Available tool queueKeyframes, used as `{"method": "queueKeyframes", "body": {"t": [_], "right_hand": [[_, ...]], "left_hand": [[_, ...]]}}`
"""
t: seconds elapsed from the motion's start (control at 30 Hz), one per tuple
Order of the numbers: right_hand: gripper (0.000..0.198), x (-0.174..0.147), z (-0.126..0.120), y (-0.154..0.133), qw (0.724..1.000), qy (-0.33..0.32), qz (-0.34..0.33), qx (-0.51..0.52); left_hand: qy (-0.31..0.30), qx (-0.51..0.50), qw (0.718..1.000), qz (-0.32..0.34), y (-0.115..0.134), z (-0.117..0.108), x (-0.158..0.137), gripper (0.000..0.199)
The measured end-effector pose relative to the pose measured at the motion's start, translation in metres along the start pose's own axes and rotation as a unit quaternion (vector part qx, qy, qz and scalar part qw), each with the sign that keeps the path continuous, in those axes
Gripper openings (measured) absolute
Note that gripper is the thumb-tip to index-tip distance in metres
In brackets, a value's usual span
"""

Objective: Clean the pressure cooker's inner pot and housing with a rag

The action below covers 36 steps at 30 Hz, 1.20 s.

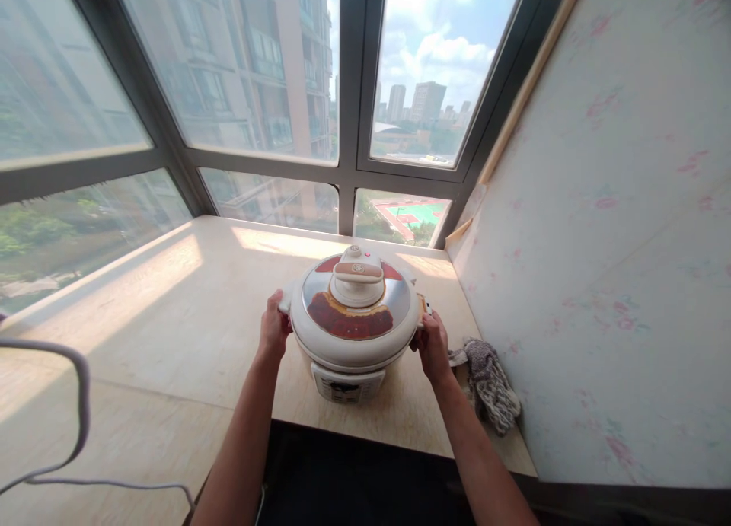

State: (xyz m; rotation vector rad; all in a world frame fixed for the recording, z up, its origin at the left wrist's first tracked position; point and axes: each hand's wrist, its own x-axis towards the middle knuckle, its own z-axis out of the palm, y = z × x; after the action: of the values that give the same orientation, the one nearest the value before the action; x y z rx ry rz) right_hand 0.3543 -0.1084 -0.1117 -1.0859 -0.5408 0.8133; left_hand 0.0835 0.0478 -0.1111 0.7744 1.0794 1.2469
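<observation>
Between my two hands is a white electric pressure cooker (354,351), upright on or just above the pale wooden ledge; I cannot tell whether its base touches. Its round lid has a metal and reddish-brown top with a pink-topped handle (358,273). A control panel (348,384) faces me at the front. My left hand (275,322) is closed round the side handle on the left. My right hand (432,342) grips the handle on the right, its fingers partly hidden under the rim. Beside the right hand a small light-coloured thing with a dark tip (424,304) shows, too small to name.
A crumpled grey knitted cloth or glove (488,381) lies right of the cooker by the flowered wall (605,282). At the left runs a grey cable (84,404). Framed windows (346,115) close off the back of the wooden ledge (171,336).
</observation>
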Motion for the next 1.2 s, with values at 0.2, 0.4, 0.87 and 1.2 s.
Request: {"method": "queueKeyframes", "body": {"t": [0.2, 0.4, 0.87, 1.2], "right_hand": [[0.039, 0.005, -0.006, 0.005, 1.000, -0.024, -0.011, -0.004], [0.038, 0.015, -0.013, 0.009, 0.997, -0.065, -0.024, -0.033], [0.049, -0.041, -0.075, 0.074, 0.973, -0.040, 0.021, -0.226], [0.048, -0.046, -0.065, 0.073, 0.960, -0.031, -0.016, -0.279]], "left_hand": [[0.033, 0.030, 0.999, 0.030, 0.010, -0.008, -0.011, 0.047], [0.021, 0.088, 0.991, 0.096, 0.020, -0.011, -0.015, 0.047], [0.078, 0.339, 0.926, 0.148, -0.078, -0.052, -0.043, 0.030], [0.035, 0.326, 0.927, 0.182, -0.085, -0.057, -0.055, 0.029]]}}
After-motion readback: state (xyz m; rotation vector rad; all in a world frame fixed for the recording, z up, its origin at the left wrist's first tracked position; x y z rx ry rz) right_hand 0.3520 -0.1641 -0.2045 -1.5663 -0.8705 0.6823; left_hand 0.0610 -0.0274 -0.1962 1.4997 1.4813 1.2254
